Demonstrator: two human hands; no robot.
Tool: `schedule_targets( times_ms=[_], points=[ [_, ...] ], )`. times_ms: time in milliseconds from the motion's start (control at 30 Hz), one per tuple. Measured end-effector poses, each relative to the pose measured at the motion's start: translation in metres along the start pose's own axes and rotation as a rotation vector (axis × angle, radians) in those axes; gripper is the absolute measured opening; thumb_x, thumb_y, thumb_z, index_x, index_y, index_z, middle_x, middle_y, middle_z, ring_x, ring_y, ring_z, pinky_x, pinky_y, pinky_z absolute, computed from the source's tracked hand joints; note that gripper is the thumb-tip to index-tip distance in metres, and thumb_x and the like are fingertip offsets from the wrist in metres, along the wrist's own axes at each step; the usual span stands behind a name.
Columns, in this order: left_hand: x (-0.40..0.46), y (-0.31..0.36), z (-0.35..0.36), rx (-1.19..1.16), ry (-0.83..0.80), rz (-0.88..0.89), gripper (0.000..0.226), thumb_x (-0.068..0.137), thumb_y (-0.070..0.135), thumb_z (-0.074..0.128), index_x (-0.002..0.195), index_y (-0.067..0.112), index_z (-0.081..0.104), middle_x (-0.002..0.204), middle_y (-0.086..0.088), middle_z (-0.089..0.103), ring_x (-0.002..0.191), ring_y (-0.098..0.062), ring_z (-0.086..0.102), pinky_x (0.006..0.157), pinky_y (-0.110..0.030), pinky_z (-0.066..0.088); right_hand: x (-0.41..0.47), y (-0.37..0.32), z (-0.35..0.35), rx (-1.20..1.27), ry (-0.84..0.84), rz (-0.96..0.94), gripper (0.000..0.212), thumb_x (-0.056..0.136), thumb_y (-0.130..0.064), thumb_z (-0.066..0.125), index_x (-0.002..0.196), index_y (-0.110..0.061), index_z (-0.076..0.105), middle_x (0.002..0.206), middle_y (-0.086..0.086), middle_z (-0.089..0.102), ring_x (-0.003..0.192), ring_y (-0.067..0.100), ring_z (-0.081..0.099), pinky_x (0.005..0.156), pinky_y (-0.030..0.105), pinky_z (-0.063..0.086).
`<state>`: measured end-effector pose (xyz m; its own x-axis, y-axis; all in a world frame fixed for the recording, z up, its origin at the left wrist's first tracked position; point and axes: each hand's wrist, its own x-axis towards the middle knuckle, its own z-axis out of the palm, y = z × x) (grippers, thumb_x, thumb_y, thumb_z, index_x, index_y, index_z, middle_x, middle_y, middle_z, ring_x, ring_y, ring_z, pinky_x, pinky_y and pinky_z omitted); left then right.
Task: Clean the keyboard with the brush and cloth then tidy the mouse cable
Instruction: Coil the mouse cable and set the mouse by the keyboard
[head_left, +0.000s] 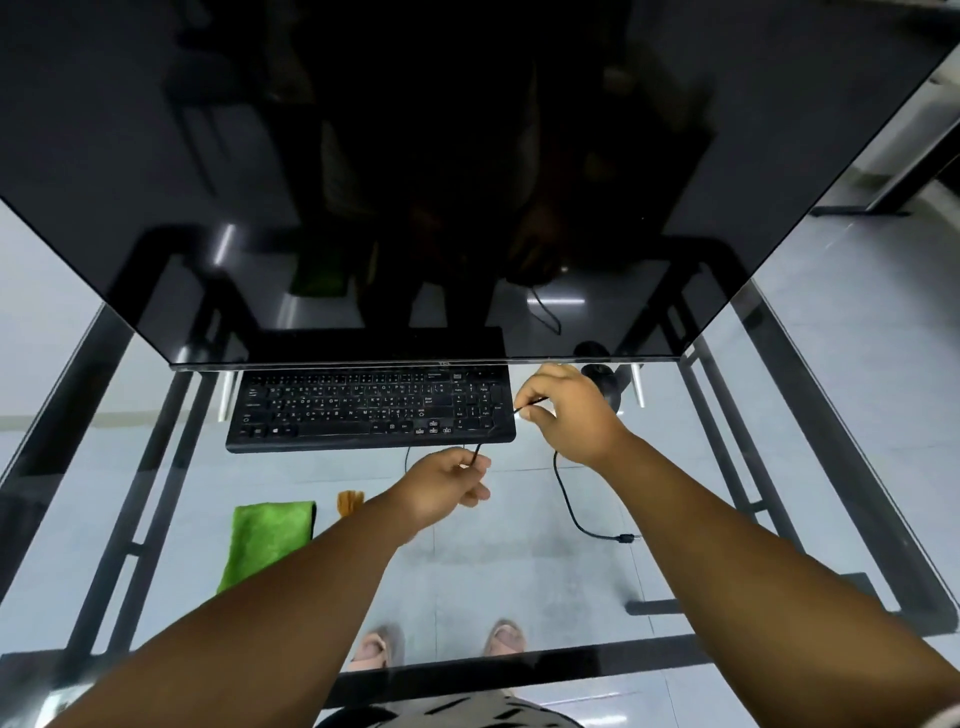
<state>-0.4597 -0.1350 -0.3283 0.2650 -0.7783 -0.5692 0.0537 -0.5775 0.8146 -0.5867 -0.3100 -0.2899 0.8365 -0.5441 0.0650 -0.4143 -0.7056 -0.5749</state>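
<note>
A black keyboard (371, 408) lies on the glass desk under the monitor's lower edge. My left hand (447, 486) pinches the thin black mouse cable (566, 499) just in front of the keyboard. My right hand (569, 410) pinches the same cable at the keyboard's right end. Behind my right hand sits the black mouse (602, 382), partly hidden. The cable loops down to the right and ends near a small connector block. A green cloth (267, 538) lies folded at the left, and the brush (349, 502) with yellowish bristles rests beside it, partly hidden by my left forearm.
A large dark monitor (467, 182) fills the upper half of the view and overhangs the keyboard. The glass desk (519, 561) has a black metal frame along its sides and front. My feet show on the tiled floor through the glass.
</note>
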Motion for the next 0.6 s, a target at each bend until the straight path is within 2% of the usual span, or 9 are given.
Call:
schedule_targets(
  times_ms=[100, 167, 300, 433, 600],
  points=[
    [-0.010, 0.016, -0.008, -0.020, 0.006, 0.015, 0.028, 0.101, 0.034, 0.046, 0.091, 0.016, 0.067, 0.068, -0.001, 0.061, 0.062, -0.015, 0.049, 0.064, -0.022, 0.042, 0.010, -0.005, -0.007, -0.051, 0.069, 0.013, 0.010, 0.087, -0.011, 0.067, 0.088, -0.021, 0.067, 0.091, -0.010, 0.057, 0.094, 0.017, 0.055, 0.086, 0.033, 0.044],
    [-0.016, 0.027, -0.017, -0.026, 0.004, 0.015, 0.037, 0.100, 0.040, 0.045, 0.082, 0.014, 0.063, 0.061, -0.001, 0.054, 0.053, -0.013, 0.041, 0.053, -0.022, 0.035, 0.017, -0.008, -0.010, -0.014, 0.113, 0.049, 0.010, 0.089, -0.010, 0.065, 0.088, -0.020, 0.065, 0.092, -0.008, 0.056, 0.090, 0.013, 0.057, 0.084, 0.030, 0.045],
    [-0.028, 0.050, -0.032, -0.165, -0.085, 0.005, 0.045, 0.099, 0.044, 0.045, 0.069, 0.013, 0.057, 0.052, -0.004, 0.044, 0.045, -0.013, 0.033, 0.050, -0.025, 0.027, 0.026, -0.014, -0.010, 0.131, 0.190, 0.139, 0.013, 0.091, -0.008, 0.061, 0.087, -0.020, 0.062, 0.089, -0.012, 0.051, 0.080, 0.002, 0.053, 0.076, 0.015, 0.042],
    [-0.043, 0.069, -0.047, -0.370, -0.211, 0.041, 0.041, 0.099, 0.036, 0.045, 0.068, 0.011, 0.056, 0.047, -0.005, 0.039, 0.046, -0.014, 0.028, 0.047, -0.022, 0.020, 0.035, -0.017, -0.007, 0.197, 0.240, 0.209, 0.016, 0.090, -0.012, 0.064, 0.081, -0.025, 0.062, 0.087, -0.008, 0.054, 0.076, 0.008, 0.054, 0.075, 0.019, 0.045],
    [-0.053, 0.078, -0.070, -0.627, -0.376, 0.092, 0.038, 0.096, 0.038, 0.045, 0.070, 0.012, 0.053, 0.042, 0.000, 0.039, 0.037, -0.008, 0.026, 0.045, -0.021, 0.016, 0.044, -0.021, -0.007, 0.207, 0.196, 0.277, 0.012, 0.085, -0.037, 0.071, 0.078, -0.027, 0.069, 0.081, -0.012, 0.068, 0.078, 0.004, 0.063, 0.073, 0.022, 0.051]
  ],
)
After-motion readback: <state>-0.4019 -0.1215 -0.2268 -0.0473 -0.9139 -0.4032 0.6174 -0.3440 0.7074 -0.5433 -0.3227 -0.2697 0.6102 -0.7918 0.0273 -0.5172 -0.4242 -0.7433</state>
